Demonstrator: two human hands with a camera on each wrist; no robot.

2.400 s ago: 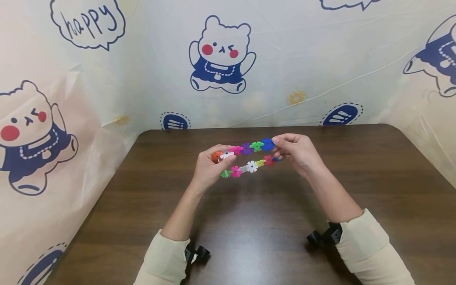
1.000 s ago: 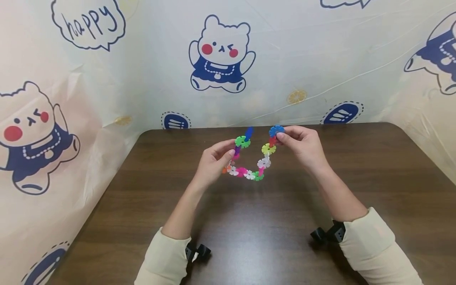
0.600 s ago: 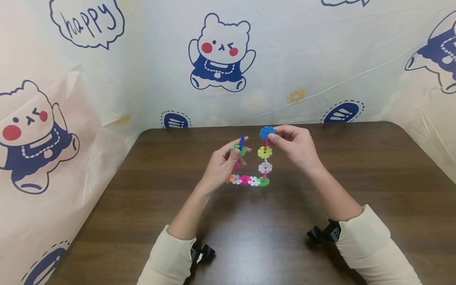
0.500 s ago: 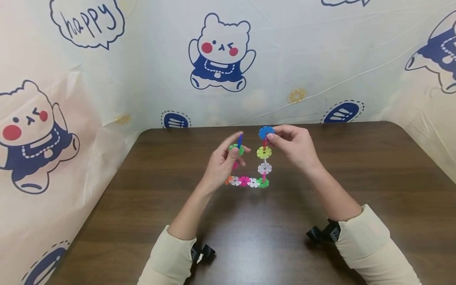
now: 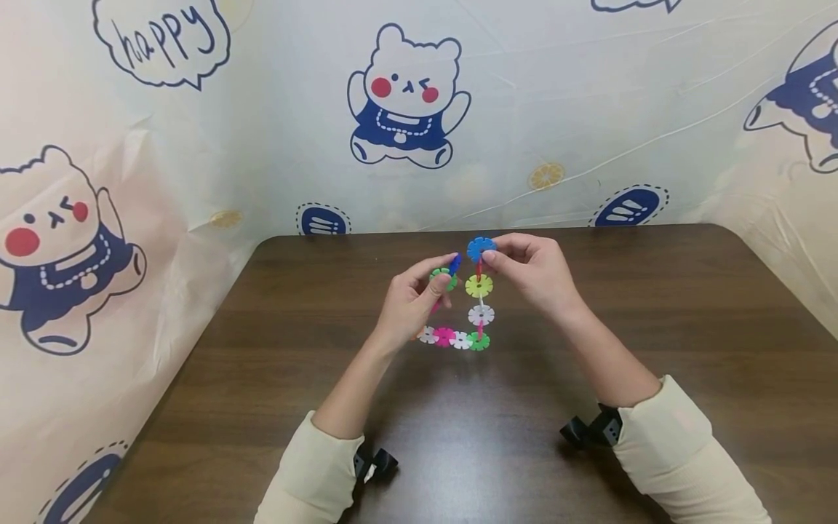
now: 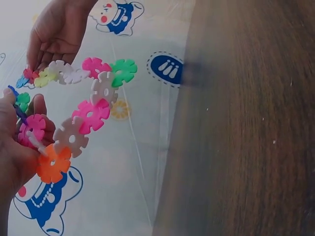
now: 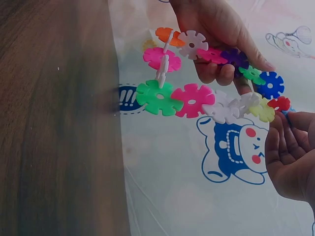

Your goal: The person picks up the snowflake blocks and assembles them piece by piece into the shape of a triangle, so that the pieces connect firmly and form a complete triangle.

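A chain of flower-shaped plastic snowflake discs (image 5: 445, 337) hangs above the table, each slotted into its neighbour. My left hand (image 5: 411, 302) pinches the chain near one end, at a green disc (image 5: 443, 278). A dark blue disc (image 7: 270, 85) forms that end. My right hand (image 5: 537, 273) pinches the light blue disc (image 5: 481, 249) at the other end. Below it run red, yellow, white, pink and green discs. The two blue ends are close but apart in the head view. An orange disc (image 6: 53, 163) marks a lower corner, mostly hidden by my left hand in the head view.
Beneath my hands lies a dark brown wooden table (image 5: 497, 437). A pale sheet (image 5: 511, 109) printed with cartoon bears rises behind it and along the sides. Black wrist cameras sit at both sleeve cuffs.
The loop has been opened out: my right hand lifted the light blue end apart, and the chain now hangs in a U. Lately my right hand has come left, bringing both ends closer.
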